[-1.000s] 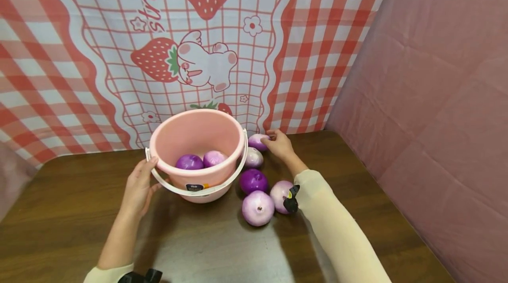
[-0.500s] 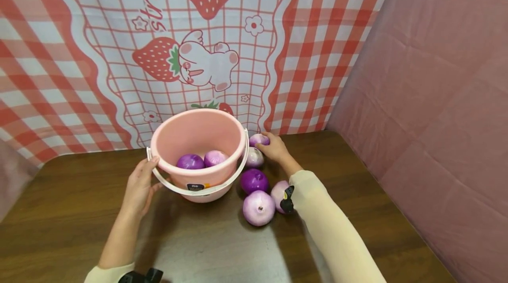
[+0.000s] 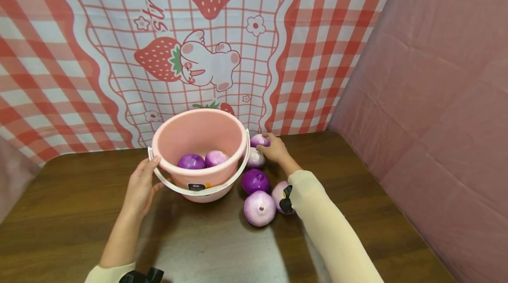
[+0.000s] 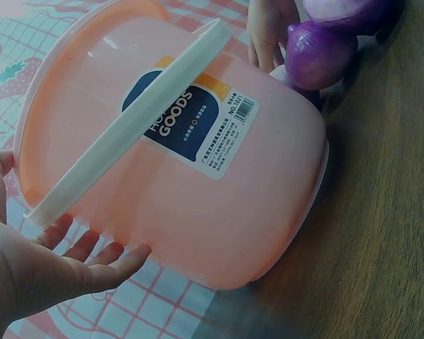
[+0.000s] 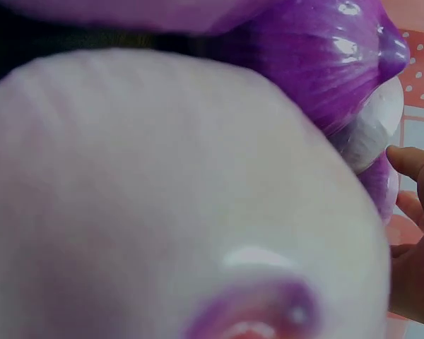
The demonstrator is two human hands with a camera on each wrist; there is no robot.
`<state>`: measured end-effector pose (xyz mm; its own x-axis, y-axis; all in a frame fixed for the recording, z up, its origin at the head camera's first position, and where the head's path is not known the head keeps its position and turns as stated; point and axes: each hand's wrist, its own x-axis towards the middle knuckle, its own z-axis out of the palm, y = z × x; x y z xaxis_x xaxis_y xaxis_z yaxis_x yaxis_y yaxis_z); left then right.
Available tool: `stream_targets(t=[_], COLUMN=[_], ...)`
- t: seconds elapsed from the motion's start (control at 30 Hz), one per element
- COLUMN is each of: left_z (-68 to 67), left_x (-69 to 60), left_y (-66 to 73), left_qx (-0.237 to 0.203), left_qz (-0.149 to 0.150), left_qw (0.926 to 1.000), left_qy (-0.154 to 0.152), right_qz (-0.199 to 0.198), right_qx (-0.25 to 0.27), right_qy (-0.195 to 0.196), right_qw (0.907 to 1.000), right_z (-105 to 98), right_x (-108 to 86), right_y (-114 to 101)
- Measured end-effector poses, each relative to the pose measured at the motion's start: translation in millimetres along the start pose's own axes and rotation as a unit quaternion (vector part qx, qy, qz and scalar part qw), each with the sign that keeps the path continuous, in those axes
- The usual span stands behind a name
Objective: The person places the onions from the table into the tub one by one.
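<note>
A pink bucket (image 3: 200,181) with a white handle (image 3: 214,191) stands on the table. Inside it lie a dark purple onion (image 3: 191,161) and a paler onion (image 3: 216,158). My left hand (image 3: 139,184) holds the bucket's left side, thumb at the rim and fingers against the outer wall (image 4: 116,265). To the bucket's right, my right hand (image 3: 276,150) grips the farthest purple onion (image 3: 259,140), thumb in front and fingers at its far right side. A whitish onion (image 3: 255,158) sits just before it, close to the thumb (image 5: 403,159).
Nearer on the table (image 3: 222,247) are a deep purple onion (image 3: 255,181), a pale one (image 3: 259,209) and another pale onion (image 3: 279,195) partly behind the right wrist camera. A checked strawberry cloth (image 3: 258,53) hangs behind; a pink cloth (image 3: 436,98) hangs at right.
My right hand has moved slightly left and closed round the farthest onion, its thumb coming to the near side. The left hand and bucket have stayed in place.
</note>
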<state>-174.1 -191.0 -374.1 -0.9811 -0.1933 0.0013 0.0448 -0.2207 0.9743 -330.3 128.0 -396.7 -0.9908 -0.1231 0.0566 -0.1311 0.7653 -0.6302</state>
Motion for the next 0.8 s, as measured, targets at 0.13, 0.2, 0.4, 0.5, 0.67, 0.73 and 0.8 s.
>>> stream_targets(t=[0.13,0.2,0.4,0.5,0.67,0.73,0.8], left_z=[-0.2,0.0,0.9,1.2,0.8,0.7,0.4], left_x=[0.1,0.2,0.7,0.9,0.5,0.2,0.2], left_y=[0.1,0.1,-0.6,-0.2,0.5,1.0,1.0], left_qx=[-0.001,-0.001,0.0,0.003,0.004,0.003,0.003], left_qz=[-0.001,-0.001,-0.002,-0.004,-0.003,-0.004,-0.005], left_qw=[1.0,1.0,1.0,1.0,1.0,1.0,1.0], left_qy=[0.001,0.002,0.002,0.001,0.002,0.002,0.0], right_qz=[0.016,0.026,0.05,0.054,0.057,0.059,0.06], right_qx=[0.019,0.029,0.058,0.069,0.076,0.078,0.085], right_qy=[0.033,0.045,0.087,0.101,0.107,0.11,0.111], right_qw=[0.9992,0.9982,0.9933,0.991,0.9896,0.989,0.9884], right_z=[2.0,3.3,7.2,8.2,7.5,5.7,2.9], right_x=[0.5,0.6,-0.8,-0.8,0.7,0.8,0.7], right_y=[2.2,3.6,7.7,9.4,11.8,12.3,11.9])
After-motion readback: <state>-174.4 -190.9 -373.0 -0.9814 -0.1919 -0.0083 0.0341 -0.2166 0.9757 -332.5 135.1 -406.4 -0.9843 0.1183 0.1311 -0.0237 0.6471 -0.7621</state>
